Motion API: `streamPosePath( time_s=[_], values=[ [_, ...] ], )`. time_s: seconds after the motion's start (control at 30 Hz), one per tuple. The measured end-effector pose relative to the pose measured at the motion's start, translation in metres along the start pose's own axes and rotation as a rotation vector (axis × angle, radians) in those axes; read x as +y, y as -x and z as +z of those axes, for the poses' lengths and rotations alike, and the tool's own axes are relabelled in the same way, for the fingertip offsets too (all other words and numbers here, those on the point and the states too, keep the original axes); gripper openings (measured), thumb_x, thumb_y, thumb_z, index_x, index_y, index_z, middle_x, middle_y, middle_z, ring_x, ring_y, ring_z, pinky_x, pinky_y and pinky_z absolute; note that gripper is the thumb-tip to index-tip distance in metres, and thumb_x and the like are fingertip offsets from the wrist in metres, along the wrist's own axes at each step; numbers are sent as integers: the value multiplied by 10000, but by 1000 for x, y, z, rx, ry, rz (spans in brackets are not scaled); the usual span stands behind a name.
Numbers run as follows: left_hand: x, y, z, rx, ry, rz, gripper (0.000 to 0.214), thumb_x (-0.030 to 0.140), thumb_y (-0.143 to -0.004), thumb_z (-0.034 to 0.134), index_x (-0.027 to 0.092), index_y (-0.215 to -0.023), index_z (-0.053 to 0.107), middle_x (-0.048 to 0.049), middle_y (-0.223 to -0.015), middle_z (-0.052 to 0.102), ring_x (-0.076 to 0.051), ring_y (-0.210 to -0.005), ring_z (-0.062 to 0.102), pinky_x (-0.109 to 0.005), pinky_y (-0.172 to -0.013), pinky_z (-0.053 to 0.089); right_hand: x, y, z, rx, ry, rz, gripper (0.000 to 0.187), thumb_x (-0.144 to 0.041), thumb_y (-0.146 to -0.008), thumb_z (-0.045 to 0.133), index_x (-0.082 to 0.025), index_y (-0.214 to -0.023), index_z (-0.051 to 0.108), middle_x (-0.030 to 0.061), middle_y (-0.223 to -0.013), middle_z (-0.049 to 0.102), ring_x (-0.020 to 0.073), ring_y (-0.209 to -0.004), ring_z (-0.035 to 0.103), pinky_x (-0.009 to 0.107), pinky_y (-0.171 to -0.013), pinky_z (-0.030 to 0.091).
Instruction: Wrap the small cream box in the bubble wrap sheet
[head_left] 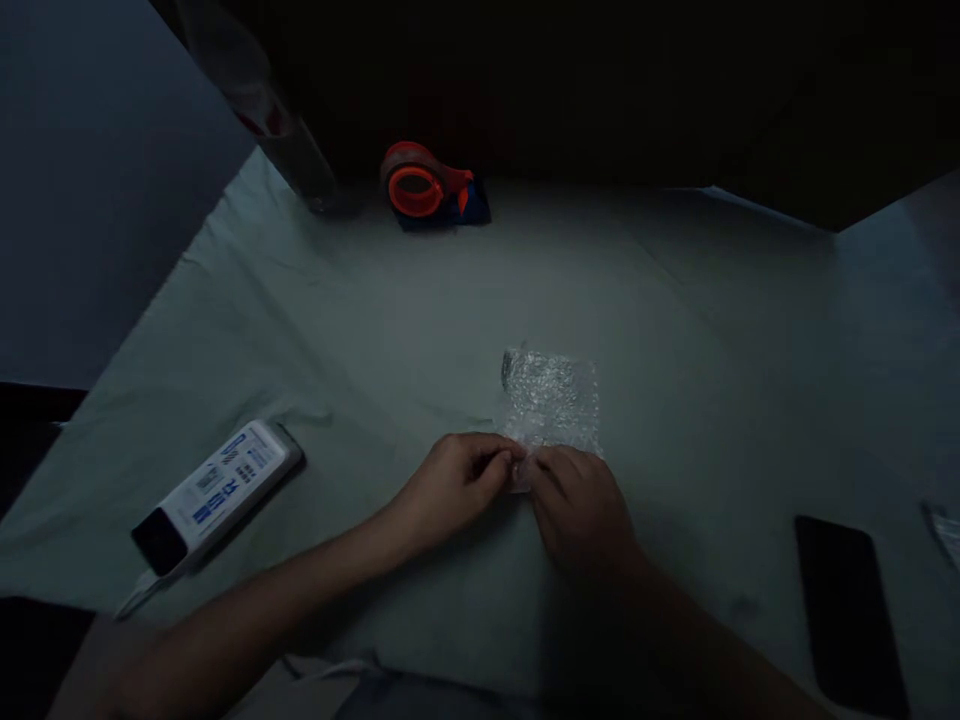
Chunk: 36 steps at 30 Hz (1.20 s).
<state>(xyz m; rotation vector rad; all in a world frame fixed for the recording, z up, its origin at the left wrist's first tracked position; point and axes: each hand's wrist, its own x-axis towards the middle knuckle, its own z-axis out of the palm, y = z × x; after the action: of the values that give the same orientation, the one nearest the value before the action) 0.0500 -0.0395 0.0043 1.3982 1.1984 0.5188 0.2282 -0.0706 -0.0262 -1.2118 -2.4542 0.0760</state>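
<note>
A small sheet of clear bubble wrap (551,390) lies on the pale green cloth (360,310) in front of me. My left hand (465,478) pinches its near edge between thumb and fingers. Right beside it, my right hand (581,500) is closed on the same edge, with its fingertips almost touching those of the left. The fingers hide part of the near edge, and the dim light leaves it unclear whether anything lies inside the wrap.
An orange tape dispenser (416,188) sits at the back, near a clear plastic-looking cylinder (289,150). A white power bank (221,490) with a cable lies at left. A black phone (851,610) lies at right. A large dark box-like shape (600,90) stands behind.
</note>
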Motion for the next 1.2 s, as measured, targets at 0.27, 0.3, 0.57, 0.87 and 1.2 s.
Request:
streamPosePath(
  time_s=[0.27,0.3,0.57,0.87,1.2],
  values=[
    [-31,8,20,252,-618,694,222,98,-853,533,97,-1056,621,-104,-863,608,-189,-851,542,-345,-751,522,-1,9,-9,57,-150,68,267,-95,-849,447,-143,-1032,636,75,-1010,696,194,-993,581,345,-831,447],
    [-33,7,21,281,-639,722,221,88,-844,546,89,-1054,615,-120,-901,599,-202,-901,543,-359,-773,531,-2,10,-10,56,-171,85,276,-91,-850,450,-150,-1048,632,69,-1027,697,190,-1007,583,344,-838,449],
    [-38,-3,18,192,-691,874,225,69,-872,501,65,-1095,530,-144,-1007,603,-278,-1221,484,-396,-926,543,5,31,-30,13,-410,493,213,-240,-873,476,-185,-991,645,80,-1018,686,194,-949,630,348,-823,509],
    [-34,-12,20,132,-577,784,125,80,-819,501,128,-933,519,-84,-921,539,-184,-977,571,-469,-1043,451,18,51,-30,-119,-956,1383,707,-518,-756,576,-105,-1304,404,79,-778,717,198,-647,660,330,-619,521],
    [-36,-11,21,131,-582,783,139,83,-824,495,124,-955,515,-92,-949,539,-190,-1013,573,-447,-1050,452,15,13,-8,153,-1257,1366,610,-367,-607,732,-166,-1140,513,41,-803,695,123,-563,577,229,-495,421]
  ],
)
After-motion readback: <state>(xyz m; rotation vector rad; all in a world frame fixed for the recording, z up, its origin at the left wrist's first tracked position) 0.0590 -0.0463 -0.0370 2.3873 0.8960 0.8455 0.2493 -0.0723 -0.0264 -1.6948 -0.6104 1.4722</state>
